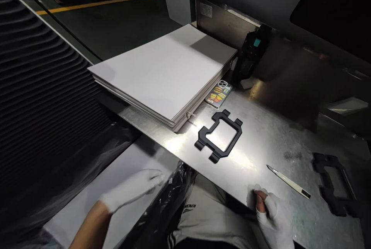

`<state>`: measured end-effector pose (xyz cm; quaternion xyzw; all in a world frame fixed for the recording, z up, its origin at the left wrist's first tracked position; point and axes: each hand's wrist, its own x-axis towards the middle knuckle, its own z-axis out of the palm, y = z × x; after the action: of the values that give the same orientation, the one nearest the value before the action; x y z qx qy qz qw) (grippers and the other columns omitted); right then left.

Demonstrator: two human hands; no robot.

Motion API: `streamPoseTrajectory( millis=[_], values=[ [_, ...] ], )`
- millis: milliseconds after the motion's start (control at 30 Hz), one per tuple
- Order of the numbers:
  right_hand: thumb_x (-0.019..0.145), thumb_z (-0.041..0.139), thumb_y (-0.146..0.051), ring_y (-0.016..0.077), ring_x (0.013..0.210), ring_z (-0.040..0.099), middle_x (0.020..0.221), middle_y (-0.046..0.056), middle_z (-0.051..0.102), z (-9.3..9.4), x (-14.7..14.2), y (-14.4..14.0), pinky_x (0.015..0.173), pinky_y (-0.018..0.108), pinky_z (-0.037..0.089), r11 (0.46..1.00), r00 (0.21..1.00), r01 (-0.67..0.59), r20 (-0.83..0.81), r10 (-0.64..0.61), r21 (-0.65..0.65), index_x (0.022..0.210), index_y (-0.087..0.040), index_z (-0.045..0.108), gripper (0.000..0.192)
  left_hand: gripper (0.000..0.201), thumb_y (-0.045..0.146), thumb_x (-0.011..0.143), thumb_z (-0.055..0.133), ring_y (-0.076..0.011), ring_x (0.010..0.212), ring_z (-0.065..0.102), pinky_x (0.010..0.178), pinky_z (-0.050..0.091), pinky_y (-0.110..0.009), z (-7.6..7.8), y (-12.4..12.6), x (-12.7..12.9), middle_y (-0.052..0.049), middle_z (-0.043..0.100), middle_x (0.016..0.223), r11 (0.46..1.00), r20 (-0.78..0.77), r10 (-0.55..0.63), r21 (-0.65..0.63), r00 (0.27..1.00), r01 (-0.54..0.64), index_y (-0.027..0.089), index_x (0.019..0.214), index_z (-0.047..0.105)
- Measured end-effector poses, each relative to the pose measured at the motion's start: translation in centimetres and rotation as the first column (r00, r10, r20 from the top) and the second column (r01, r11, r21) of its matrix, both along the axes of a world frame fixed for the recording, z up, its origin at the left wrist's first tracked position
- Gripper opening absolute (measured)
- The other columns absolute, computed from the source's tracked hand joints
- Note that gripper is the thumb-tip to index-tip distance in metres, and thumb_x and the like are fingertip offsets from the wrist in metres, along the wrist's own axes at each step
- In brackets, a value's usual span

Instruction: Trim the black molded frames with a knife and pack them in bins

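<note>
Left hand [136,189], in a white glove, reaches forward and down off the near edge of the bench [261,140]. Palm faces down, fingers [155,177] stretched out flat and loosely together, gripping nothing. It lies on or just over a pale sheet [116,187] below bench level; contact cannot be judged for certain. Bare forearm runs back toward the lower left.

Right hand [271,212], also gloved in white with some fingertips bare, sits at the near bench edge. Its fingers [259,202] are curled in with the thumb against them, seemingly pinching a small thin pale scrap at the edge; what it is cannot be told.

A white-handled craft knife [288,181] lies flat on the bench just beyond and to the right of the right hand, blade pointing up-left, untouched.

A black frame-shaped part [218,135] with a rectangular opening lies flat mid-bench, well apart from both hands. A second black frame [333,187] lies at the right, near the knife's handle end.

A stack of white boards [165,73] sits at the far left of the bench, overhanging its left edge. A phone [218,94] in a cartoon case lies partly tucked under the stack's right corner. A black device [251,53] stands behind it against the machine's back wall.

Black plastic wrap [165,202] bunches between the left hand and the person's lap.
</note>
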<state>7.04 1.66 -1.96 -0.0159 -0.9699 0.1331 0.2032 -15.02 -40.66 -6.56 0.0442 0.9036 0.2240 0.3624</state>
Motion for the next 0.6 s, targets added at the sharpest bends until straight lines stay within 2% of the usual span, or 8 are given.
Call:
streamPoseTrajectory(
  millis=[67, 167, 267, 333, 433, 500, 533, 600],
  values=[
    [0.115, 0.052, -0.028, 0.0184, 0.063, 0.070, 0.081, 0.003, 0.076, 0.0, -0.1, 0.0, 0.066, 0.031, 0.053, 1.000, 1.000, 0.004, -0.008, -0.004, 0.004, 0.113, -0.022, 0.074, 0.023, 0.048, 0.062, 0.102, 0.048, -0.0254, 0.077, 0.069, 0.075, 0.056, -0.037, 5.8, 4.0, 2.6, -0.002, 0.075, 0.079, 0.933, 0.091, -0.092, 0.355, 0.992, 0.054, 0.029, 0.085, 0.078],
    [0.116, 0.052, -0.033, 0.0167, 0.060, 0.068, 0.075, 0.001, 0.073, 0.3, -0.5, 0.0, 0.060, 0.030, 0.048, 1.000, 1.000, 0.016, -0.008, -0.016, 0.012, 0.101, -0.021, 0.073, 0.028, 0.037, 0.043, 0.108, 0.048, -0.0265, 0.098, 0.072, 0.091, 0.058, -0.037, 12.0, 14.1, 4.1, -0.003, 0.080, 0.107, 0.845, -0.255, 0.052, 0.527, 0.966, 0.094, 0.029, 0.105, 0.081],
    [0.117, 0.050, -0.046, 0.0161, 0.059, 0.069, 0.079, 0.003, 0.076, 0.6, -0.8, 0.3, 0.057, 0.029, 0.047, 1.000, 1.000, 0.011, 0.000, -0.011, -0.029, 0.094, -0.021, 0.072, 0.040, 0.043, 0.034, 0.107, 0.056, -0.0342, 0.125, 0.068, 0.108, 0.053, -0.047, 13.8, 23.7, 2.8, -0.017, 0.074, 0.131, 0.956, -0.529, -0.141, 0.148, 0.837, 0.255, 0.018, 0.145, 0.065],
    [0.117, 0.049, -0.049, 0.0167, 0.064, 0.073, 0.082, 0.003, 0.078, 0.6, -0.7, 0.6, 0.059, 0.028, 0.051, 0.996, 1.000, -0.018, 0.010, 0.019, -0.090, 0.097, -0.021, 0.073, 0.042, 0.042, 0.026, 0.103, 0.059, -0.0385, 0.117, 0.071, 0.101, 0.054, -0.050, 13.9, 26.3, 2.0, -0.023, 0.075, 0.122, 0.963, -0.499, -0.197, 0.061, 0.844, 0.261, 0.008, 0.140, 0.066],
    [0.115, 0.052, -0.045, 0.0173, 0.072, 0.077, 0.086, 0.003, 0.079, 0.1, -0.2, 1.5, 0.064, 0.026, 0.056, 0.979, 0.996, -0.073, 0.041, 0.083, -0.193, 0.103, -0.023, 0.076, 0.035, 0.022, 0.020, 0.095, 0.064, -0.0312, 0.087, 0.073, 0.080, 0.053, -0.039, 14.5, 22.6, 3.3, -0.014, 0.077, 0.094, 0.952, -0.414, -0.256, 0.047, 0.874, 0.301, 0.014, 0.113, 0.076],
    [0.113, 0.056, -0.040, 0.0177, 0.075, 0.078, 0.089, 0.003, 0.080, -0.5, 0.2, 2.1, 0.066, 0.026, 0.058, 0.969, 0.993, -0.094, 0.050, 0.108, -0.228, 0.107, -0.024, 0.078, 0.028, 0.002, 0.022, 0.084, 0.073, -0.0210, 0.065, 0.061, 0.064, 0.043, -0.031, 15.5, 15.9, 5.6, -0.001, 0.068, 0.072, 0.926, -0.294, -0.321, 0.101, 0.900, 0.363, 0.022, 0.082, 0.073],
    [0.113, 0.058, -0.039, 0.0181, 0.076, 0.078, 0.090, 0.003, 0.080, -0.9, 0.4, 2.3, 0.066, 0.026, 0.059, 0.966, 0.992, -0.097, 0.052, 0.113, -0.239, 0.109, -0.025, 0.078, 0.025, 0.006, 0.018, 0.082, 0.070, -0.0168, 0.063, 0.054, 0.064, 0.039, -0.028, 16.0, 11.8, 6.9, 0.003, 0.065, 0.070, 0.883, -0.147, -0.368, 0.253, 0.918, 0.395, 0.023, 0.078, 0.070],
    [0.112, 0.058, -0.039, 0.0192, 0.078, 0.079, 0.093, 0.004, 0.081, -1.7, 0.7, 2.5, 0.068, 0.027, 0.059, 0.964, 0.992, -0.092, 0.060, 0.111, -0.250, 0.110, -0.026, 0.079, 0.025, 0.005, 0.018, 0.073, 0.065, -0.0147, 0.070, 0.047, 0.070, 0.038, -0.024, 16.4, 3.5, 9.0, 0.007, 0.061, 0.073, 0.896, 0.126, -0.272, 0.394, 0.954, 0.203, 0.022, 0.071, 0.067]
  ],
)
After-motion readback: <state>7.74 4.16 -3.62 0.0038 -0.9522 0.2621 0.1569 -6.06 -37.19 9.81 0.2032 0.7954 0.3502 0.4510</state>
